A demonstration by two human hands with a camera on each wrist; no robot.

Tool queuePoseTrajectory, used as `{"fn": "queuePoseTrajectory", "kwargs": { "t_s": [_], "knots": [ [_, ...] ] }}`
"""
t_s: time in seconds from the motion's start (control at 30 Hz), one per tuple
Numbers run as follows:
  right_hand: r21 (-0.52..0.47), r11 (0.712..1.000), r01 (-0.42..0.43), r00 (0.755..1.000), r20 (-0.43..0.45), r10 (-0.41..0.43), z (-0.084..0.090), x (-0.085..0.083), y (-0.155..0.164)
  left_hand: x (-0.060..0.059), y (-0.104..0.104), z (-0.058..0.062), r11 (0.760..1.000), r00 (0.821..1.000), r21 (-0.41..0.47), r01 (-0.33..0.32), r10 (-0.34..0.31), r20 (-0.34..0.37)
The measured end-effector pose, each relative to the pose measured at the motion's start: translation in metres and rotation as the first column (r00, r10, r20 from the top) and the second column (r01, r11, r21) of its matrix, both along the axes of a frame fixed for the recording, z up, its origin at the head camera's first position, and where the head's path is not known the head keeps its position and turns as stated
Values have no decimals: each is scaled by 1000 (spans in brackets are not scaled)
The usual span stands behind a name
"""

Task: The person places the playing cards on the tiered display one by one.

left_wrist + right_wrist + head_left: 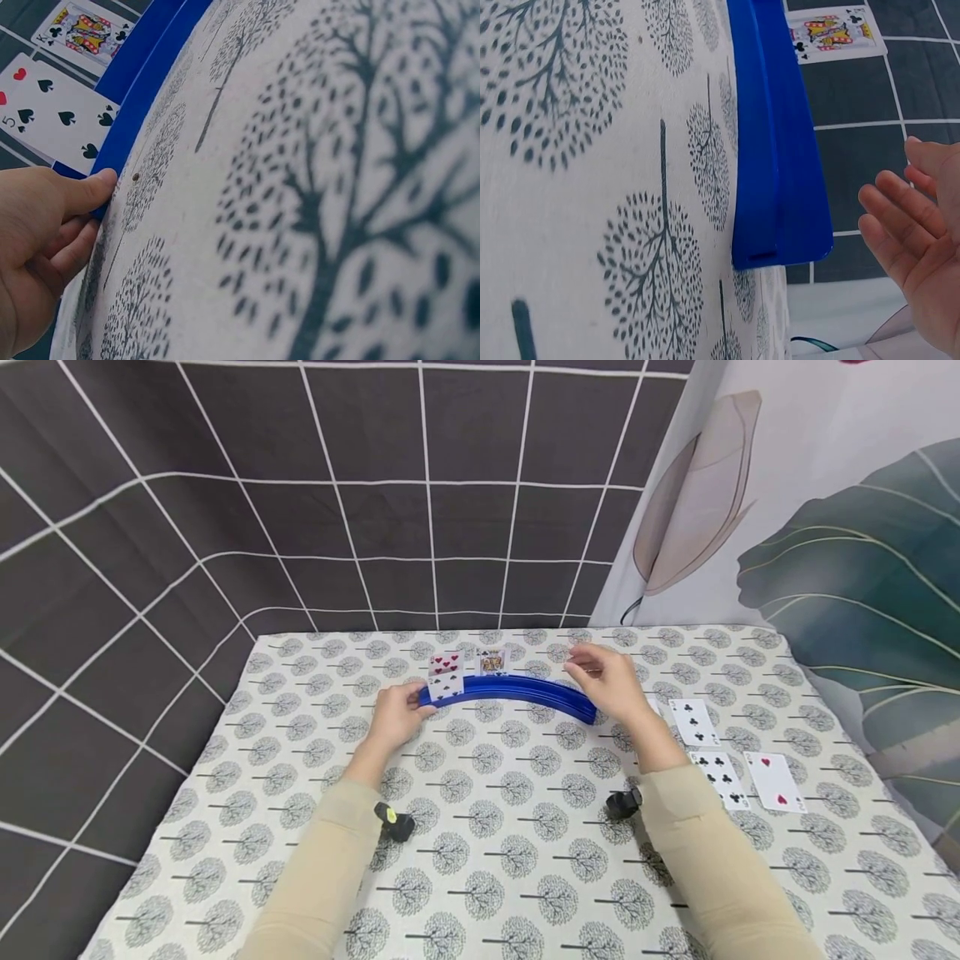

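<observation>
A curved blue playing-card holder (525, 688) lies across the table, facing the person. My left hand (397, 716) pinches its left end, thumb (94, 191) on the front face. Just beside that thumb, a five of spades (67, 120) stands in the holder, overlapping a hearts card (446, 662) behind it. The king of clubs (492, 662) stands upright a little to the right. Past the holder's right end, my right hand (606, 683) hovers with loosely bent fingers, holding nothing; in the right wrist view its palm shows bare.
On the table to the right, face-up cards lie beyond my right forearm: a two of hearts (776, 782), a clubs card (694, 722) and another clubs card (720, 779) partly behind the sleeve. A tree-print cloth (480, 860) covers the table. Dark grid-patterned fabric (375, 518) hangs behind.
</observation>
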State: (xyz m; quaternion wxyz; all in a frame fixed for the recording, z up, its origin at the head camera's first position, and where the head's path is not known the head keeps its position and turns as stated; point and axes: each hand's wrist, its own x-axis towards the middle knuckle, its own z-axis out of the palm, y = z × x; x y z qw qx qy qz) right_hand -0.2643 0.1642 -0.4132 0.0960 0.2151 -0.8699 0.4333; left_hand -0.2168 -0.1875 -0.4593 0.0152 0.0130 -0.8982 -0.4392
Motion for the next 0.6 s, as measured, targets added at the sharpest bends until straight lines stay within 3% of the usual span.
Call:
{"fn": "queuePoseTrajectory", "kwargs": {
  "t_s": [0.6],
  "knots": [
    [28, 999, 39, 999, 18, -39, -1, 7, 17, -2, -1, -2, 1000, 1000, -5, -9, 9, -7]
  ]
}}
